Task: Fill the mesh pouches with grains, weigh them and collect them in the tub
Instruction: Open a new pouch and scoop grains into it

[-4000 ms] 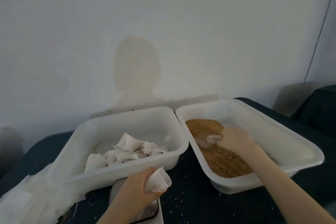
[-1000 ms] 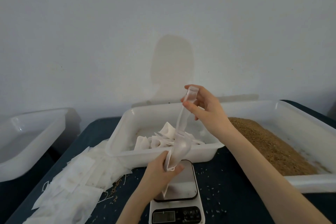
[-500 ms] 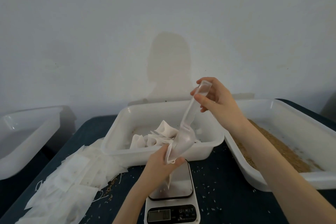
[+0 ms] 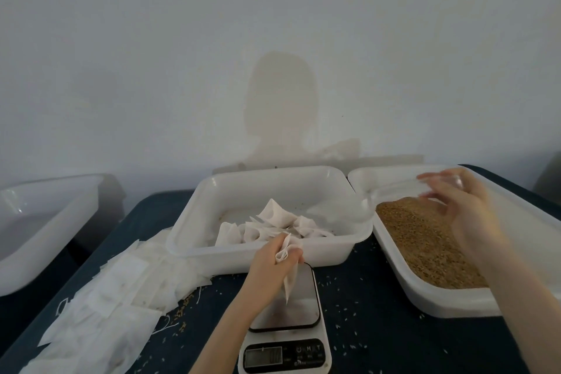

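Left hand point(image 4: 274, 255): fingers curled tight on the gathered neck of a mesh pouch point(image 4: 290, 278); pouch hangs above the scale point(image 4: 287, 313), which sits at the near edge of the tabletop point(image 4: 379, 328), centre.
Right hand point(image 4: 464, 209): over the far end of the grain tray point(image 4: 431, 300), motion-blurred; fingers look spread around a clear scoop point(image 4: 394, 188), but cannot tell if they actually grip it.
Grains point(image 4: 425, 240): brown heap in the tray, right side of tabletop.
Tub point(image 4: 267, 252): mid-tabletop, just behind scale, w/ filled pouches point(image 4: 273, 225) piled inside.
Empty pouches point(image 4: 100, 307): loose heap at left near edge.
Risk 1: neck pinch slackens → grains spill onto scale pan; strays already dot the tabletop.
Risk 2: pouch set down w/ fingers resting on it → false reading; display point(image 4: 263, 357) too blurred to read.
Risk 3: scoop let go carelessly → scatters grains over the tray rim.
Risk 4: pouch tip lands off-pan → reads low.
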